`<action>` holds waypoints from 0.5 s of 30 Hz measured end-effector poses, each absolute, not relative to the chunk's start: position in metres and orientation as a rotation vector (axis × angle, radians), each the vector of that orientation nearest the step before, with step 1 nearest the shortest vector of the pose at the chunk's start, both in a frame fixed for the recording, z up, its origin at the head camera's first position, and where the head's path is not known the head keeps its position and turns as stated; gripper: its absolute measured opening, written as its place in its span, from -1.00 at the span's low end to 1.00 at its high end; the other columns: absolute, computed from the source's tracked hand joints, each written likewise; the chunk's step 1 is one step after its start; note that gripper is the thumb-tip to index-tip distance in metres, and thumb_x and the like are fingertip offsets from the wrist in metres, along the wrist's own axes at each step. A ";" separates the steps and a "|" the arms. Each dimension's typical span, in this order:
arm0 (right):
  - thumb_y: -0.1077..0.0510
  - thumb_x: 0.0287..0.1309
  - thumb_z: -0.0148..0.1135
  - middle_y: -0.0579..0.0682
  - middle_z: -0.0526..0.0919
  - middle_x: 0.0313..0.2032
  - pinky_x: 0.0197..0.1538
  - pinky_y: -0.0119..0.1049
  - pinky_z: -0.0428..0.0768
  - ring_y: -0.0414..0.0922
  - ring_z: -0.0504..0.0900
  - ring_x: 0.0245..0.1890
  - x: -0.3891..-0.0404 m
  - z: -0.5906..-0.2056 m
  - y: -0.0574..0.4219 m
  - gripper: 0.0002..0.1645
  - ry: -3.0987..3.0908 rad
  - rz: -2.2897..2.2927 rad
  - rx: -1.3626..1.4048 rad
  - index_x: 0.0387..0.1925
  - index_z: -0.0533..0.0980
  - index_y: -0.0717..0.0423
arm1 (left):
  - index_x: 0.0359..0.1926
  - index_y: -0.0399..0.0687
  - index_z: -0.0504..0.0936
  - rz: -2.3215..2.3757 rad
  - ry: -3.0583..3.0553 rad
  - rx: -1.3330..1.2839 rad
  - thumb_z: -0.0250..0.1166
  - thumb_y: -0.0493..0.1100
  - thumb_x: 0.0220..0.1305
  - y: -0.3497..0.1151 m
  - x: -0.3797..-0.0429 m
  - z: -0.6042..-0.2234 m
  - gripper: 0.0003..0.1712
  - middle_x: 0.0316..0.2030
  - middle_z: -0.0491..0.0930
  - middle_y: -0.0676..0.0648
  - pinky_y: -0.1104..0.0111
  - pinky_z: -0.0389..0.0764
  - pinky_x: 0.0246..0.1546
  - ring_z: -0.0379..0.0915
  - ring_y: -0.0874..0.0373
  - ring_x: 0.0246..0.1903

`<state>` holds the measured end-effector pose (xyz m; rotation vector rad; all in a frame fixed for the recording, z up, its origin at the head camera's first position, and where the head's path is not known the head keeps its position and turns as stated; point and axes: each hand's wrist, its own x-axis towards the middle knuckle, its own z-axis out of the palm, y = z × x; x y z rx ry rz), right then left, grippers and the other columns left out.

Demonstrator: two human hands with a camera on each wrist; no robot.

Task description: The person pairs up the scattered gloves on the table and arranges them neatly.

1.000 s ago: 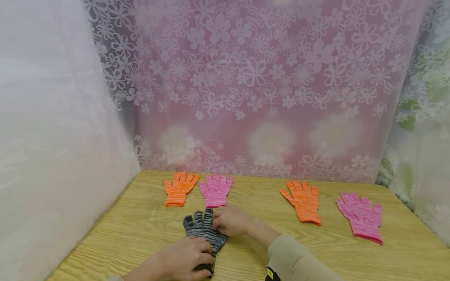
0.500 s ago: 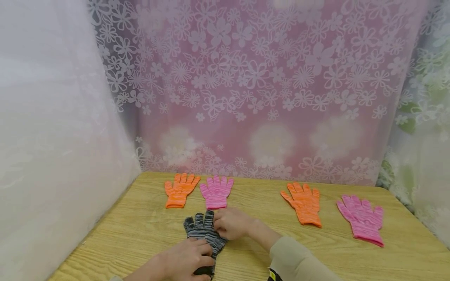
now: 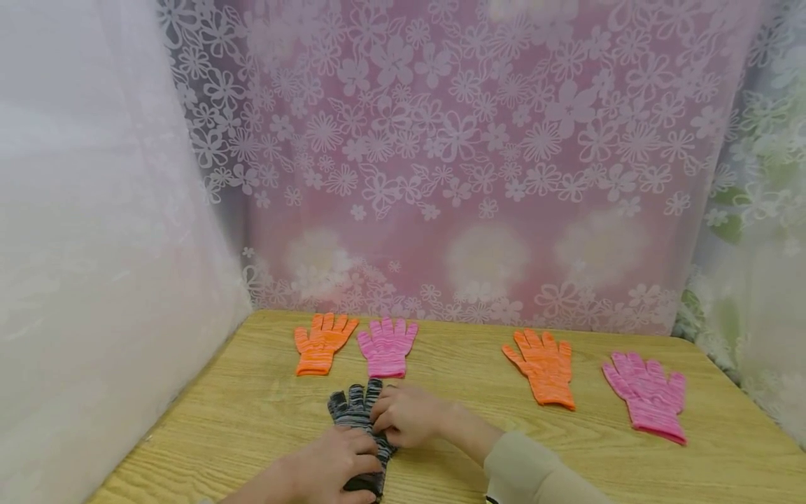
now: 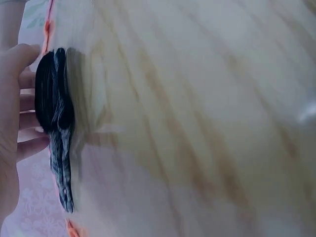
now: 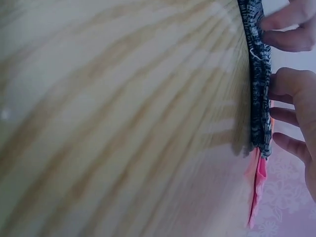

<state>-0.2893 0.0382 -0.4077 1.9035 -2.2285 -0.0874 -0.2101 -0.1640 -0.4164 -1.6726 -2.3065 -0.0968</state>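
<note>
A grey-and-black striped knit glove lies flat on the wooden table, its fingers pointing away and its dark cuff near the front. Across its lower palm and cuff rests my left hand, fingertips on the knit. My right hand touches the glove's right side with bent fingers, covering its thumb part. Seen edge-on in the left wrist view, the glove has a folded cuff beside my left fingers. In the right wrist view, fingertips press against the glove from above.
Behind the striped glove lie an orange glove and a pink glove. Farther right are another orange glove and another pink glove. A floral curtain closes the back, and a white sheet hangs at left.
My right hand has slid slightly down and left over the striped glove, covering more of its right side. My left hand stays in place on the cuff area.
</note>
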 end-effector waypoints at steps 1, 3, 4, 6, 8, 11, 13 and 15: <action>0.11 0.13 0.17 -0.22 0.61 -0.12 0.04 -0.40 0.38 -0.25 0.49 -0.08 -0.289 -0.407 0.039 -0.77 -2.231 -0.094 1.907 -0.19 0.66 -0.10 | -0.15 0.11 0.59 -0.113 -2.303 -1.648 0.05 0.13 0.32 -0.165 -0.211 -0.416 -0.69 -0.20 0.49 0.15 0.46 0.40 -0.17 0.39 0.32 -0.17; 0.11 0.15 0.15 -0.21 0.60 -0.09 0.04 -0.39 0.38 -0.24 0.49 -0.07 -0.288 -0.406 0.040 -0.74 -2.225 -0.124 1.914 -0.14 0.64 -0.08 | -0.15 0.08 0.60 -0.129 -2.316 -1.602 0.07 0.12 0.31 -0.168 -0.213 -0.415 -0.69 -0.20 0.51 0.13 0.41 0.44 -0.16 0.41 0.29 -0.15; 0.10 0.16 0.14 -0.21 0.60 -0.08 0.04 -0.37 0.39 -0.24 0.49 -0.07 -0.287 -0.405 0.041 -0.73 -2.220 -0.147 1.917 -0.11 0.63 -0.07 | -0.14 0.07 0.61 -0.118 -2.338 -1.583 0.06 0.12 0.32 -0.170 -0.214 -0.414 -0.68 -0.18 0.52 0.12 0.37 0.45 -0.15 0.42 0.27 -0.13; 0.08 0.18 0.12 -0.21 0.58 -0.03 0.04 -0.33 0.40 -0.23 0.49 -0.04 -0.286 -0.404 0.044 -0.68 -2.208 -0.211 1.918 -0.04 0.60 -0.07 | -0.12 0.06 0.62 -0.090 -2.390 -1.558 0.03 0.13 0.34 -0.172 -0.216 -0.413 -0.64 -0.16 0.54 0.10 0.32 0.48 -0.14 0.44 0.24 -0.10; 0.08 0.20 0.09 -0.20 0.56 0.02 0.06 -0.29 0.40 -0.22 0.48 0.01 -0.284 -0.403 0.046 -0.65 -2.204 -0.259 1.920 0.02 0.57 -0.06 | -0.10 0.05 0.62 -0.062 -2.435 -1.562 -0.01 0.14 0.35 -0.174 -0.218 -0.413 -0.61 -0.14 0.55 0.10 0.29 0.49 -0.13 0.44 0.23 -0.08; 0.08 0.22 0.06 -0.19 0.55 0.04 0.08 -0.30 0.39 -0.22 0.45 0.06 -0.281 -0.402 0.049 -0.65 -2.225 -0.250 1.921 0.03 0.56 -0.05 | -0.11 0.05 0.63 -0.040 -2.468 -1.576 -0.04 0.15 0.37 -0.174 -0.218 -0.412 -0.58 -0.14 0.56 0.11 0.31 0.49 -0.13 0.45 0.24 -0.08; 0.11 0.21 0.07 -0.18 0.57 -0.01 0.09 -0.34 0.38 -0.23 0.46 0.05 -0.279 -0.401 0.050 -0.68 -2.244 -0.171 1.923 -0.02 0.58 -0.03 | -0.11 0.06 0.63 -0.056 -2.470 -1.586 -0.04 0.15 0.37 -0.173 -0.218 -0.412 -0.58 -0.15 0.57 0.13 0.35 0.48 -0.13 0.45 0.26 -0.09; 0.14 0.19 0.10 -0.18 0.60 -0.08 0.07 -0.41 0.38 -0.25 0.49 -0.01 -0.276 -0.399 0.052 -0.73 -2.240 -0.081 1.935 -0.10 0.61 -0.02 | -0.13 0.05 0.64 -0.102 -2.465 -1.591 -0.02 0.13 0.37 -0.173 -0.219 -0.412 -0.60 -0.17 0.58 0.13 0.40 0.47 -0.15 0.45 0.28 -0.12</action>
